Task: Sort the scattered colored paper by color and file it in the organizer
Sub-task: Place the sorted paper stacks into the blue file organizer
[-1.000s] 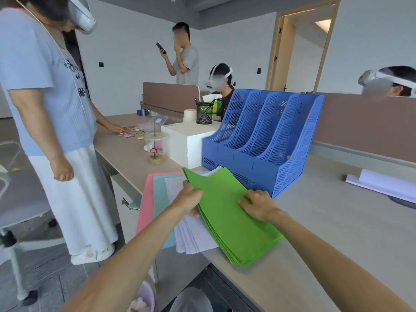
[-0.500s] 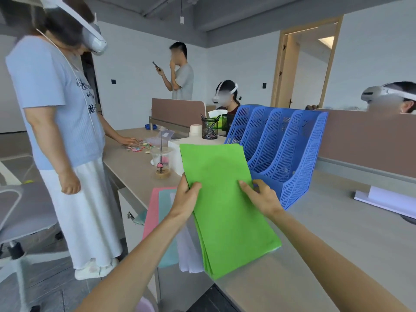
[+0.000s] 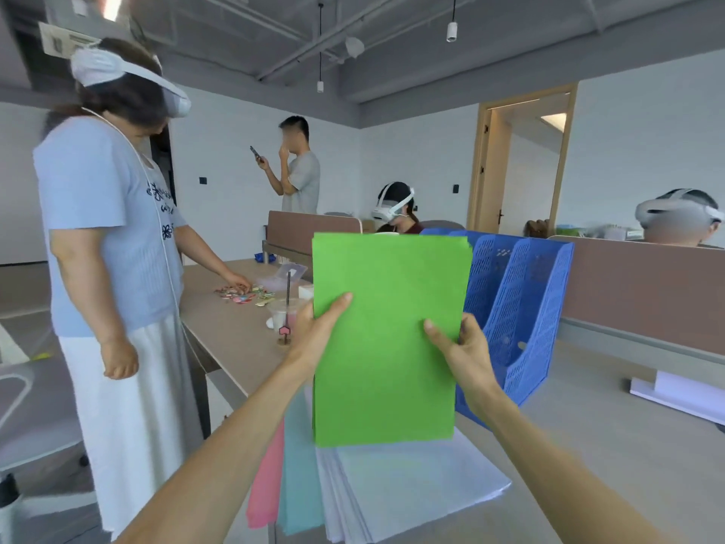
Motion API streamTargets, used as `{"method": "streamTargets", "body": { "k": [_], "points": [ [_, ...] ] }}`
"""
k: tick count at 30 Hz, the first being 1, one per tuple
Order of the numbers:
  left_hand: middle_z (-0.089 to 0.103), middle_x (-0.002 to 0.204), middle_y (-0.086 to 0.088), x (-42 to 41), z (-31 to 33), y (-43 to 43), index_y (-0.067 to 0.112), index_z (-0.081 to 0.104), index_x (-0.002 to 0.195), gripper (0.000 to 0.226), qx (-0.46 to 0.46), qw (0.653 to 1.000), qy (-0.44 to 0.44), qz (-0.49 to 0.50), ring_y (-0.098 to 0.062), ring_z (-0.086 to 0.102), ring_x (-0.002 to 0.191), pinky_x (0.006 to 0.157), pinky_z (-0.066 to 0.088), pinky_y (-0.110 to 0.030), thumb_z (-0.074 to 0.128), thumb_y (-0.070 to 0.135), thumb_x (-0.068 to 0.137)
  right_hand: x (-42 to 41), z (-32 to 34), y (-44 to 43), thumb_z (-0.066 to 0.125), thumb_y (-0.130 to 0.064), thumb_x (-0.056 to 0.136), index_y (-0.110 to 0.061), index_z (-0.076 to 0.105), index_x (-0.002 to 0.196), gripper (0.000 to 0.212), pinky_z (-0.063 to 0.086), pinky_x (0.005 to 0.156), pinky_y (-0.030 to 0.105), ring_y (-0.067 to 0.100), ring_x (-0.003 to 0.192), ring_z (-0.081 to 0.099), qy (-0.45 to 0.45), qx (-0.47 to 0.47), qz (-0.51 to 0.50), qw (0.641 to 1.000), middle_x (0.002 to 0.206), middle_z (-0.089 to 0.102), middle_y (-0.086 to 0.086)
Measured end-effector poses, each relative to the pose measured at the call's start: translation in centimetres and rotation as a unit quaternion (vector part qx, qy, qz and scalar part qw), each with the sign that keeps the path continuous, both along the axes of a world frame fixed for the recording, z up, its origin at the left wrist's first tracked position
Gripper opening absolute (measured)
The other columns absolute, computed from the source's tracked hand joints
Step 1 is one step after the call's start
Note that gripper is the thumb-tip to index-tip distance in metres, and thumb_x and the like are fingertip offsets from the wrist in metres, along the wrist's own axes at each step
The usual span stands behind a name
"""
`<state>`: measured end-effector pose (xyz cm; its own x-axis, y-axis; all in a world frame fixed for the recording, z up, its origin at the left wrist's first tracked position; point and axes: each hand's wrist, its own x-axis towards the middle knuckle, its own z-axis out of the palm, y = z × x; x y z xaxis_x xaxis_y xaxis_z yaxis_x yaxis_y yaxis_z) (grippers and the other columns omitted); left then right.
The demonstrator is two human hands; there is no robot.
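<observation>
so both hands, left hand [image 3: 314, 331] and right hand [image 3: 467, 351], pinch the green stack [image 3: 388, 339] upright. next it probably needs tipping into a slot of the blue organizer [image 3: 525, 308].

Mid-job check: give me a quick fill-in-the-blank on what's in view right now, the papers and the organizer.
The left hand and right hand hold an upright stack of ____ paper. The blue plastic mesh organizer stands to that stack's ____. On the grey desk, the teal paper sheets lie between the white paper pile and the leftmost sheets, coloured ____.
Missing: green; right; pink.
</observation>
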<state>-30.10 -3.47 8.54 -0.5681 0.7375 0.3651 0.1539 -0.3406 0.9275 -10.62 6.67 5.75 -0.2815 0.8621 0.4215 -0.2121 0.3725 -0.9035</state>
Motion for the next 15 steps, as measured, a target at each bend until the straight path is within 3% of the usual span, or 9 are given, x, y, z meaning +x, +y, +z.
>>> {"method": "streamTargets", "body": {
  "k": [1,3,6,11,13,15],
  "points": [
    [0.053,0.134,0.008,0.3,-1.2,0.1,0.016,0.045,0.137,0.090,-0.018,1.000,-0.014,-0.007,-0.012,0.049,0.121,0.111,0.031,-0.039,0.072,0.066,0.067,0.1,-1.2,-0.5,0.074,-0.011,0.082,-0.010,0.061,0.103,0.025,0.053,0.061,0.019,0.010,0.076,0.069,0.011,-0.054,0.031,0.998,0.093,0.070,-0.001],
    [0.055,0.113,0.011,0.5,-3.3,0.8,0.011,0.048,0.130,0.062,-0.049,0.999,-0.018,-0.012,-0.006,0.051,0.104,0.102,0.034,-0.030,0.070,0.042,0.082,0.4,-2.8,-1.0,0.074,0.000,0.079,-0.007,0.066,0.099,0.023,0.055,0.057,0.019,0.011,0.071,0.072,0.010,-0.111,0.059,0.992,0.091,0.074,0.003],
    [0.059,0.094,0.021,0.5,-3.1,1.2,0.024,0.056,0.110,0.025,-0.047,0.998,0.034,-0.016,0.000,0.057,0.092,0.085,0.040,-0.019,0.065,0.031,0.089,0.9,-2.2,-0.3,0.077,-0.001,0.075,-0.006,0.069,0.100,0.026,0.057,0.063,0.025,0.017,0.078,0.073,-0.021,-0.088,0.050,0.995,0.094,0.075,0.007],
    [0.057,0.089,0.029,0.5,-0.3,2.0,0.034,0.052,0.101,0.011,0.014,0.996,0.085,0.002,0.009,0.056,0.084,0.062,0.037,0.002,0.060,0.029,0.094,0.2,1.8,0.3,0.077,0.004,0.074,-0.008,0.069,0.096,0.025,0.056,0.060,0.024,0.013,0.072,0.072,-0.021,0.021,0.034,0.999,0.084,0.076,-0.002],
    [0.059,0.089,0.028,0.4,-0.8,2.3,0.032,0.054,0.100,0.010,0.010,0.995,0.093,0.015,0.008,0.057,0.084,0.065,0.039,0.001,0.060,0.028,0.093,-0.5,1.3,0.4,0.074,0.004,0.078,-0.009,0.067,0.099,0.026,0.056,0.061,0.022,0.009,0.072,0.071,-0.024,0.018,0.020,0.999,0.084,0.075,-0.005],
    [0.067,0.097,0.016,0.3,-2.6,2.7,0.029,0.058,0.104,0.015,-0.027,0.993,0.114,0.010,-0.005,0.063,0.091,0.075,0.046,-0.007,0.063,0.023,0.092,-1.2,-1.4,0.5,0.071,0.001,0.081,-0.012,0.067,0.100,0.024,0.059,0.070,0.027,0.009,0.076,0.071,-0.049,-0.010,0.007,0.999,0.090,0.074,-0.003]
  ]
}}
